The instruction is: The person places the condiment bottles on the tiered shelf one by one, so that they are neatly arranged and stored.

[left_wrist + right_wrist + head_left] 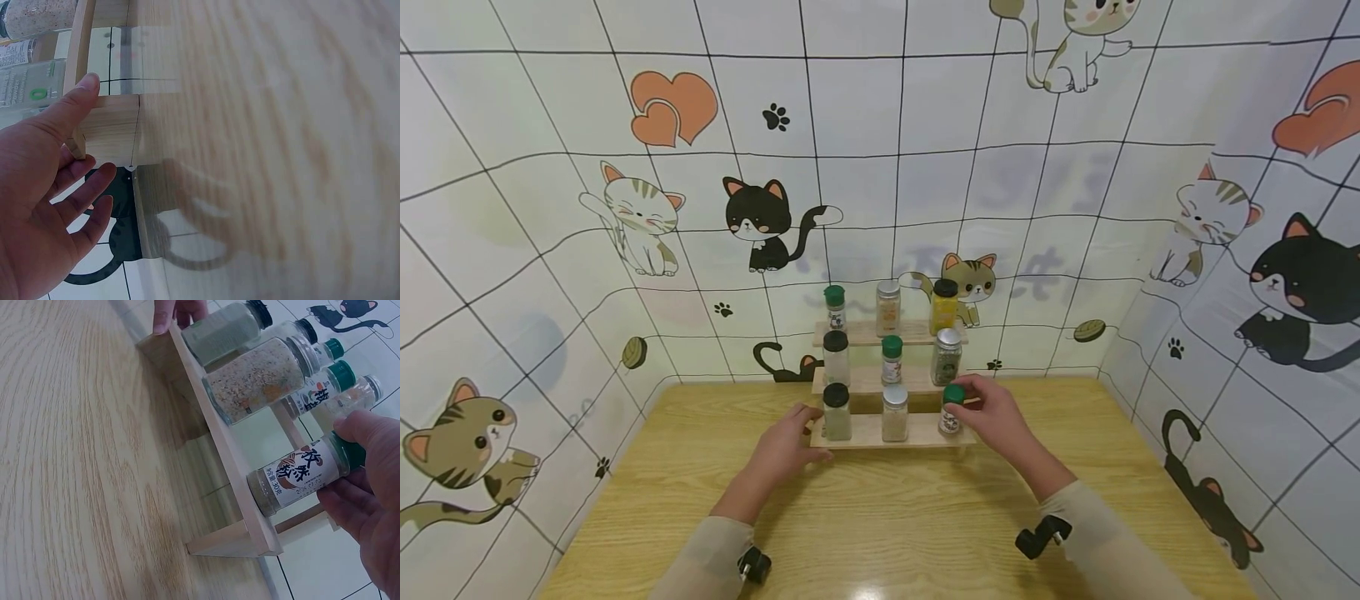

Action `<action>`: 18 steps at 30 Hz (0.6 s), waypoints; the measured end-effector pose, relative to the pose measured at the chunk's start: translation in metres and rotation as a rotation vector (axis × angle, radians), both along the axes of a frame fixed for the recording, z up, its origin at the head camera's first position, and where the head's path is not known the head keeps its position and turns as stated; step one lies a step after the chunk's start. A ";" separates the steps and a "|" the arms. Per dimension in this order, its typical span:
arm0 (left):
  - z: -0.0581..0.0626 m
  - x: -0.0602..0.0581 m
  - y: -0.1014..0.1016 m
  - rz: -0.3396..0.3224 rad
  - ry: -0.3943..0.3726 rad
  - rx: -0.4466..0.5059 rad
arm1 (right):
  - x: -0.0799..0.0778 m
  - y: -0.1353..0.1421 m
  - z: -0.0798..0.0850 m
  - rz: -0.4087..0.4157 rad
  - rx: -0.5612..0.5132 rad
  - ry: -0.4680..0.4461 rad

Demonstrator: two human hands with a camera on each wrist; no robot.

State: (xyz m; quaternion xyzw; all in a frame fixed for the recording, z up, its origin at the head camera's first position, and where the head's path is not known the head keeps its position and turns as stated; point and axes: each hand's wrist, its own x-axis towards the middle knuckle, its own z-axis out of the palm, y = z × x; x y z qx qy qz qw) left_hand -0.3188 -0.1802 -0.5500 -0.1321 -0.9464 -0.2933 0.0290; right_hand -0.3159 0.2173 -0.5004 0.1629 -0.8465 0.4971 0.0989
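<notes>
A three-tier wooden spice rack (859, 443) stands on the table with jars on every step. My left hand (786, 443) pinches the left end of its lowest board (79, 53), thumb on the front edge and fingers curled behind. At the right end of that board, my right hand (997, 417) holds a small spice jar (299, 477) with a green cap and a white label, thumb and fingers about its cap. The jar's base is at the board, upright. A black-capped jar (837, 421) and a silver-capped jar (895, 423) share this step.
On the middle step are a black-capped jar (836, 367), a green-capped jar (891, 367) and a silver-capped jar (947, 367). The top step bears a green-capped jar (836, 318), a silver-capped jar (888, 317) and a yellow jar (943, 315). A cat-printed sheet (865, 192) hangs behind the wooden table (880, 517).
</notes>
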 end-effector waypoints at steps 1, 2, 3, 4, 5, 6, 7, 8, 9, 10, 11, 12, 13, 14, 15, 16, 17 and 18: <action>0.000 0.000 0.000 0.001 0.000 -0.001 | 0.000 -0.001 0.000 0.002 -0.001 0.004; 0.000 0.001 -0.001 0.002 -0.001 -0.002 | 0.000 -0.001 -0.001 0.004 0.000 0.008; 0.000 0.001 -0.001 0.003 -0.001 -0.004 | 0.000 -0.002 -0.001 0.006 0.001 0.011; 0.000 0.001 -0.001 0.005 -0.001 -0.005 | -0.001 -0.003 -0.001 0.007 0.004 0.014; 0.000 0.001 -0.001 0.006 0.000 -0.006 | -0.001 -0.003 -0.002 0.008 0.008 0.018; 0.000 0.001 -0.001 0.007 0.000 -0.006 | -0.002 -0.004 -0.002 0.008 0.010 0.021; 0.000 0.001 -0.002 0.008 0.000 -0.006 | -0.002 -0.004 -0.003 0.007 0.012 0.025; 0.000 0.001 -0.002 0.009 0.001 -0.006 | -0.003 -0.005 -0.003 0.006 0.015 0.026; 0.001 0.001 -0.003 0.010 0.002 -0.005 | -0.003 -0.005 -0.003 0.006 0.015 0.026; 0.001 0.001 -0.003 0.010 0.002 -0.004 | -0.003 -0.005 -0.003 0.004 0.015 0.024; 0.001 0.001 -0.003 0.008 0.001 -0.003 | -0.003 -0.005 -0.004 0.003 0.012 0.021; 0.001 0.001 -0.003 0.005 0.005 -0.003 | -0.003 -0.006 -0.003 0.002 0.010 0.016; 0.001 0.002 -0.003 0.003 0.007 -0.003 | -0.003 -0.006 -0.003 0.001 0.010 0.010; 0.001 0.002 -0.003 -0.001 0.010 -0.001 | -0.002 -0.006 -0.003 0.000 0.010 0.003; 0.001 0.003 -0.003 -0.006 0.016 0.001 | -0.002 -0.006 -0.003 0.000 0.007 -0.006; 0.000 0.003 -0.003 -0.012 0.023 -0.001 | -0.001 -0.006 -0.004 -0.001 0.011 -0.014; -0.001 0.003 -0.003 -0.021 0.030 -0.003 | 0.000 -0.005 -0.004 -0.002 0.016 -0.023; -0.003 0.003 -0.003 -0.031 0.038 -0.007 | 0.001 -0.004 -0.005 -0.001 0.023 -0.030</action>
